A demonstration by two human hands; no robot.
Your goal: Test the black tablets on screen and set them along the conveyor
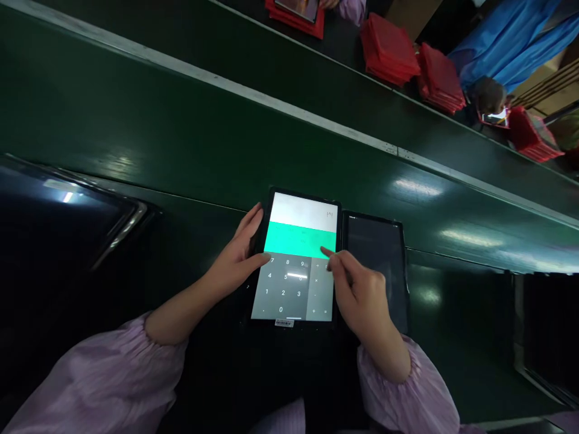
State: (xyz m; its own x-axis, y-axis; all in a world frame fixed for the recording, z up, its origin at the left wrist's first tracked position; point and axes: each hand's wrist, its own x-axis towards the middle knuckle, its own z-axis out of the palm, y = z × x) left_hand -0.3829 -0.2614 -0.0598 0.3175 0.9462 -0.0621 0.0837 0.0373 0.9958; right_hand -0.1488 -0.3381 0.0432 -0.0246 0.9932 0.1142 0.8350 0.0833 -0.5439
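Observation:
A lit tablet (pixel 296 265) lies in front of me on the dark green bench, showing a calculator keypad with a bright green band above it. My left hand (pixel 237 256) grips its left edge, thumb on the screen's left side. My right hand (pixel 359 289) is curled, with the index finger stretched out and its tip touching the screen near the right edge of the green band. A second tablet (pixel 377 253) with a dark screen lies flat just right of the lit one, partly under my right hand.
A dark tray (pixel 67 211) sits at the left. A white-edged rail (pixel 271 99) runs diagonally across the green bench. Beyond it stand stacks of red cases (pixel 389 51), and a person in blue (pixel 502 54) holds a lit device (pixel 495 114).

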